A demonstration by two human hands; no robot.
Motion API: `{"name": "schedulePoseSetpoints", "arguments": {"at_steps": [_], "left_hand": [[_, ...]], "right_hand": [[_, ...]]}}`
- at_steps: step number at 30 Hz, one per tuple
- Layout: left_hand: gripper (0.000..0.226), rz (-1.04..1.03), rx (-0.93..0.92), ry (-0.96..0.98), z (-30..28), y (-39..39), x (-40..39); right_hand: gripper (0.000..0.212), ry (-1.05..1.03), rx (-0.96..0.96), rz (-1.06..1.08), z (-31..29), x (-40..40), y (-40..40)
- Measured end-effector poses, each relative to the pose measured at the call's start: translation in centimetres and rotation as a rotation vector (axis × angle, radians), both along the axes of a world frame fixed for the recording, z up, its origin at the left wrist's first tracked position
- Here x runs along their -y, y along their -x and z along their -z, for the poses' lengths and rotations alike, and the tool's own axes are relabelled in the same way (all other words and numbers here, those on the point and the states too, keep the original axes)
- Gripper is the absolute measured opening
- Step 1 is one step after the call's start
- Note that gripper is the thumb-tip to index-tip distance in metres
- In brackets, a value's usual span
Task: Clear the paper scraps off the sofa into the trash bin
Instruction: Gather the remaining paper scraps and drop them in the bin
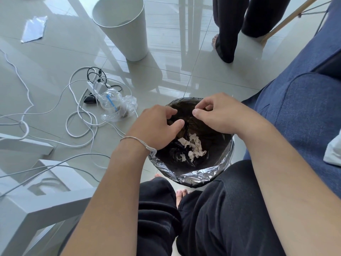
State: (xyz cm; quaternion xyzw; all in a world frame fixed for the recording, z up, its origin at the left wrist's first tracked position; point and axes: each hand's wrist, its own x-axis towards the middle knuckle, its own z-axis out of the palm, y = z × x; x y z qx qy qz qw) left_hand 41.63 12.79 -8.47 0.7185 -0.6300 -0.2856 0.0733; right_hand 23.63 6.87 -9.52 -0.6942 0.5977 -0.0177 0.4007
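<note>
Both hands are held over the mouth of the trash bin [191, 145], which stands on the tiled floor [175, 52] just beside the blue sofa [299, 111]. The bin is lined with a black bag [203, 174] whose edge is folded outward over the rim. The left hand [156, 124] is positioned over the left part of the opening with its fingers loosely curled and spread; nothing is seen in its grasp. A thin string bracelet [140, 143] is worn on the left wrist. The right hand [219, 115] is positioned over the far part of the opening, thumb and forefinger drawn close together; whether anything is pinched between them cannot be told. The paper scraps [193, 146] are located inside the bin, lying in a loose white cluster at the bottom of the bag. To the left of the bin, a crumpled clear plastic cup [114, 104] and a tangle of white cables [81, 115] are found on the floor. A second, pale bin [125, 28] stands well apart, farther away. The legs of another person [228, 24] are visible at the upper right.
</note>
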Motion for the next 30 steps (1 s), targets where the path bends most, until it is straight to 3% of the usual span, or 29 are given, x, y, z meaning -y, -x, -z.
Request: {"name": "schedulePoseSetpoints", "arguments": {"at_steps": [4, 16, 23, 30], "left_hand": [[0.065, 0.071, 0.037, -0.022, 0.9, -0.2, 0.2], [0.073, 0.122, 0.044, -0.035, 1.1, 0.9, 1.1], [0.064, 0.042, -0.072, 0.143, 0.2, 6.8, -0.5], [0.047, 0.099, -0.306, 0.341, -3.4, 15.7, -4.5]], "right_hand": [[0.043, 0.018, -0.014, -0.031, -0.1, 0.1, 0.0], [0.053, -0.004, -0.005, -0.043, -0.2, 0.3, -0.7], [0.038, 0.247, 0.201, 0.193, -2.2, -4.0, 3.2], [0.016, 0.490, 0.499, 0.540, -5.9, -10.9, 18.9]]}}
